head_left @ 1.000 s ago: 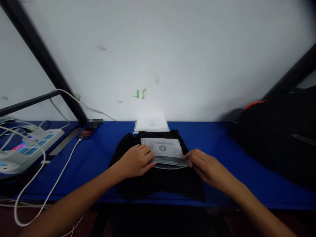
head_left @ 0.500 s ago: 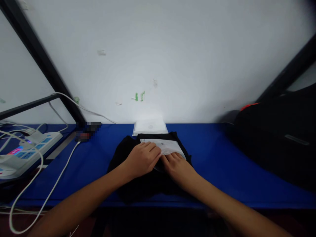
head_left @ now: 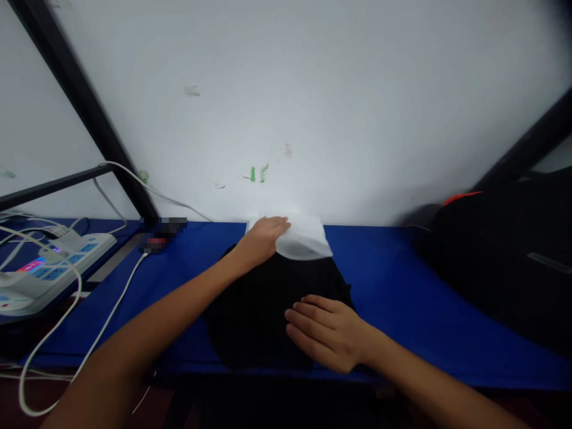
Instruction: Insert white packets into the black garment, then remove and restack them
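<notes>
My left hand (head_left: 266, 236) is at the left edge of a thin white plastic bag (head_left: 306, 238), near the wall. Its fingers point right and close on the bag; the thumb is hidden. The bag lies over a white flat stack at the table's back edge, its near edge sagging toward a black cloth garment (head_left: 268, 310). My right hand (head_left: 328, 333) rests on the right part of that dark cloth, palm down, fingers stretched out, holding nothing. Folds of the cloth are hard to make out in the dim light.
On the left stands a white power strip (head_left: 67, 268) with plugs and several cables. A pixelated dark object (head_left: 163, 235) with a white cable (head_left: 118, 304) lies near the metal frame (head_left: 89, 101). A large black bag (head_left: 504, 250) occupies the right of the blue table (head_left: 384, 286).
The white bag has moved off the black garment, back toward the wall, with my left hand. My right hand has let go of it, come nearer and flattened on the cloth.
</notes>
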Motion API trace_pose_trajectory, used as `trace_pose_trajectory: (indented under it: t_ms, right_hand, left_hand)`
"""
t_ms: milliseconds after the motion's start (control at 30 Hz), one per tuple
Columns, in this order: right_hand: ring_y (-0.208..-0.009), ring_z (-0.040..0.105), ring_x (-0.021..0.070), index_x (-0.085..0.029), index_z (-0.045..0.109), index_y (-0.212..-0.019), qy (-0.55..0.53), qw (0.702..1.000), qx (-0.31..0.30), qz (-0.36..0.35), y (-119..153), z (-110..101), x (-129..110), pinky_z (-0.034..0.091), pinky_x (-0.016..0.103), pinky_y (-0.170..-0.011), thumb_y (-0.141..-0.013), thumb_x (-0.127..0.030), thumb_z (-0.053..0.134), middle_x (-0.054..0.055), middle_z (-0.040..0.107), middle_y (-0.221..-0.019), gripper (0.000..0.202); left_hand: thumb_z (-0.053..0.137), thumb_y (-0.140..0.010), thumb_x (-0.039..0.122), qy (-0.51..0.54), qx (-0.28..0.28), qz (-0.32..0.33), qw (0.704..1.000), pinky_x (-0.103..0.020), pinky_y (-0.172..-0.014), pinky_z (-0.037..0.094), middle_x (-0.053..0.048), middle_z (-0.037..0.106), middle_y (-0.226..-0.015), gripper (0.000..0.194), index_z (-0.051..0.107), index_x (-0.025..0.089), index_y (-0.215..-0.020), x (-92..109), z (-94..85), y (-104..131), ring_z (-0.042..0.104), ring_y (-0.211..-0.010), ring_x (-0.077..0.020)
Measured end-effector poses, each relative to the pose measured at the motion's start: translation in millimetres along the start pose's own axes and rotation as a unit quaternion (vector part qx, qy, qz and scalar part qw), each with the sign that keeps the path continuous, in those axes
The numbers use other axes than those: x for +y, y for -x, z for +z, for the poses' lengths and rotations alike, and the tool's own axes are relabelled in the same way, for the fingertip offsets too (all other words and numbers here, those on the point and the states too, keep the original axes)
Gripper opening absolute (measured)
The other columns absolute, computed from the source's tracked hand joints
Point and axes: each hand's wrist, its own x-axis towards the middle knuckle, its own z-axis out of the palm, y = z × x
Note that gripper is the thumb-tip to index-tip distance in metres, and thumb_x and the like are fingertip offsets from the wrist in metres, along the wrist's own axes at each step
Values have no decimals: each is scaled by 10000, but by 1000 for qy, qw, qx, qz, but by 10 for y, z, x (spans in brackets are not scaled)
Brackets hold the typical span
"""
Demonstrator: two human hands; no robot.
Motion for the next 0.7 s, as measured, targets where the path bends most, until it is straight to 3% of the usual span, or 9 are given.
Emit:
trace_pose_trajectory:
  t_ms: [67, 200, 300, 367, 433, 533, 600, 700]
  right_hand:
    - [-899, 678, 177, -137, 691, -971, -9, 1000, -17, 0, 4, 7, 8, 559, 332, -863, -933, -111, 441, 56, 757, -976, 254]
    - [-985, 658, 196, -106, 645, -1078, -54, 997, -30, 56, 19, -32, 40, 522, 389, -969, -940, -89, 435, 85, 736, -1026, 251]
    - [-1085, 617, 209, -119, 590, -1178, -84, 990, -31, 106, 54, -91, 52, 470, 462, -1034, -948, -81, 381, 112, 701, -1067, 313]
    - [-1155, 579, 220, -138, 554, -1246, -88, 984, -56, 144, 93, -121, 55, 478, 467, -1018, -913, -44, 359, 143, 652, -1150, 398]
    - [-1225, 535, 225, -155, 503, -1318, -105, 967, -98, 212, 139, -136, 58, 510, 417, -979, -828, 18, 355, 170, 569, -1269, 540]
    - [-1243, 526, 217, -193, 420, -1393, -154, 922, -160, 318, 201, -137, 79, 545, 352, -914, -719, 53, 362, 165, 468, -1381, 720]
    - [-1224, 541, 226, -213, 401, -1402, -177, 905, -181, 342, 229, -127, 107, 557, 365, -892, -685, 39, 380, 151, 465, -1386, 760]
    - [-1254, 514, 252, -194, 399, -1387, -190, 909, -166, 331, 247, -94, 152, 529, 428, -952, -635, 23, 403, 153, 499, -1349, 783]
  left_hand:
    - [377, -783, -25, -36, -55, -51, 997, -417, -1133, 366, -100, 535, -1413, 589, 525, 146, -1327, -220, 88, -132, 469, -1328, -202]
    - [424, -810, 21, -50, -136, -106, 984, -436, -1076, 399, -137, 573, -1365, 509, 569, 150, -1280, -551, 262, -228, 525, -1269, -264]
    - [488, -868, 154, -40, -196, -144, 969, -445, -1027, 429, -171, 598, -1324, 421, 566, 134, -1282, -671, 328, -205, 567, -1217, -303]
    - [532, -901, 324, -23, -227, -158, 961, -430, -1035, 426, -180, 576, -1350, 465, 533, 124, -1320, -678, 320, -190, 556, -1236, -312]
    - [528, -904, 501, -14, -230, -167, 959, -429, -1095, 368, -194, 445, -1467, 640, 441, 109, -1402, -610, 272, -176, 449, -1341, -322]
    - [494, -890, 622, 46, -144, -164, 975, -451, -1174, 234, -190, 203, -1587, 804, 299, 109, -1478, -351, 151, -108, 225, -1460, -320]
    - [512, -889, 610, 172, -96, -129, 972, -442, -1157, 282, -175, 261, -1572, 772, 302, 149, -1471, -90, 62, -6, 279, -1443, -299]
    - [617, -845, 547, 375, -196, -38, 905, -407, -996, 486, -187, 419, -1478, 789, 286, 179, -1461, 337, -52, 199, 511, -1293, -284]
